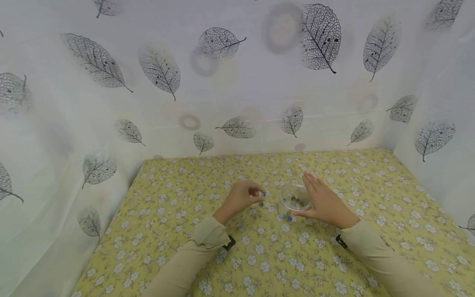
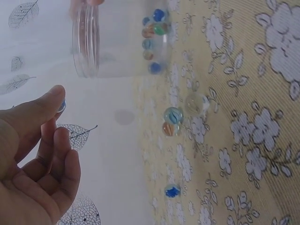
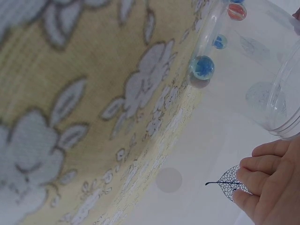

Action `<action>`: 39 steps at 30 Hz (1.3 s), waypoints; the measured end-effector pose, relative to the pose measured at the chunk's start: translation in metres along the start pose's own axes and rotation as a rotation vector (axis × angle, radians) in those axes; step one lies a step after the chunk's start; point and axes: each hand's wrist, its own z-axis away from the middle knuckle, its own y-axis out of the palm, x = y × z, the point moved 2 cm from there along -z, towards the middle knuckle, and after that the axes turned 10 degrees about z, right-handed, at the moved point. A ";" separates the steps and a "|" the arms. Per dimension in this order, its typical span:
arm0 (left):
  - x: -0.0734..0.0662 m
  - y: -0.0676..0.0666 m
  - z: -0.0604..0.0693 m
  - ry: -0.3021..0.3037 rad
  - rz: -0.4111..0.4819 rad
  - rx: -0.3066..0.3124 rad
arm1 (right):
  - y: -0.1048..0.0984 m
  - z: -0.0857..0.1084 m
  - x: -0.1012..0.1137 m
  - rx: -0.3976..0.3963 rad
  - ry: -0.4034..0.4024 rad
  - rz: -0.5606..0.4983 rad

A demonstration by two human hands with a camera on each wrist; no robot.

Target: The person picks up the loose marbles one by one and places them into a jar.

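Between its thumb and index finger, my left hand (image 1: 240, 199) pinches a small glass marble (image 2: 61, 107), mostly hidden by the thumb in the left wrist view. The other left fingers curl loosely. A clear round open-topped jar (image 1: 283, 206) stands upright on the cloth, and my right hand (image 1: 326, 203) grips its right side, thumb near and fingers far. At the jar's bottom lie several blue, green and orange marbles (image 2: 154, 68). The left hand is left of the jar, apart from it.
Loose on the yellow floral tablecloth (image 1: 178, 255) lie a light-blue swirled marble (image 2: 173, 115), an orange one (image 2: 170, 129), a clear one (image 2: 196, 104) and a dark-blue one (image 2: 172, 191). White leaf-printed curtains (image 1: 237, 82) enclose the back and sides.
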 end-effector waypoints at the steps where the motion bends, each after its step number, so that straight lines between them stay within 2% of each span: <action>1: -0.001 0.000 0.000 0.002 0.004 -0.001 | 0.000 0.000 0.000 -0.001 0.000 0.002; 19: -0.017 0.012 -0.008 0.032 0.045 -0.012 | 0.001 0.000 0.000 -0.005 0.004 -0.002; 39: -0.021 0.021 -0.014 0.085 0.082 -0.031 | 0.002 0.000 -0.002 -0.027 -0.011 0.022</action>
